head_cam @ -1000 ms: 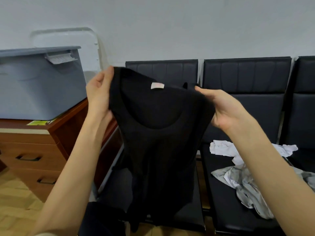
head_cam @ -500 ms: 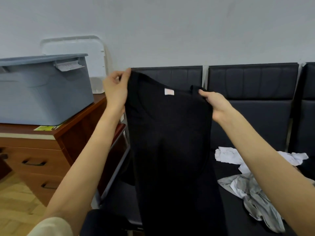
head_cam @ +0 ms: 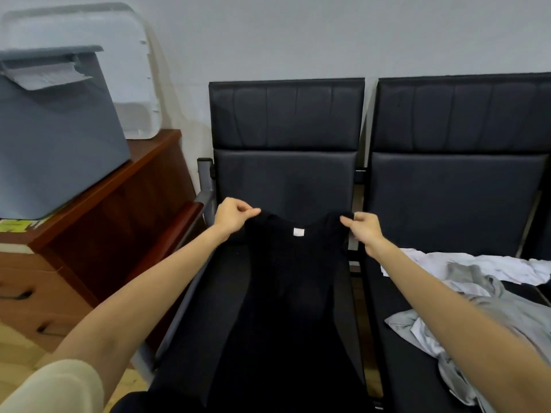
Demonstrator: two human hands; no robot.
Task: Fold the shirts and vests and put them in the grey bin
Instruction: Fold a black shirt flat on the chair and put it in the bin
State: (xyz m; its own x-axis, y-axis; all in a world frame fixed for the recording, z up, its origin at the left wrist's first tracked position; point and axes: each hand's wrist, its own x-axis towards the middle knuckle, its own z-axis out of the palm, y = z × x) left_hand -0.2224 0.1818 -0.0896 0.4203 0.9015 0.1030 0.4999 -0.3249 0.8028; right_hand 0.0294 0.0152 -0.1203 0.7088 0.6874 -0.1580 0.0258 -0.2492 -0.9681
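Left hand (head_cam: pixel 231 217) and right hand (head_cam: pixel 365 229) are each pinching a shoulder of the black vest (head_cam: pixel 293 293), spreading it on the chair seat (head_cam: pixel 205 323).

The left hand (head_cam: pixel 232 217) and the right hand (head_cam: pixel 364 228) each pinch one shoulder strap of a black vest (head_cam: pixel 293 281), which lies stretched out along the seat of a black chair (head_cam: pixel 286 114). On the next chair seat a grey shirt (head_cam: pixel 489 311) and a white garment (head_cam: pixel 507 266) lie crumpled. The grey bin (head_cam: pixel 56 138) stands on the wooden counter (head_cam: pixel 119 210) at the left.
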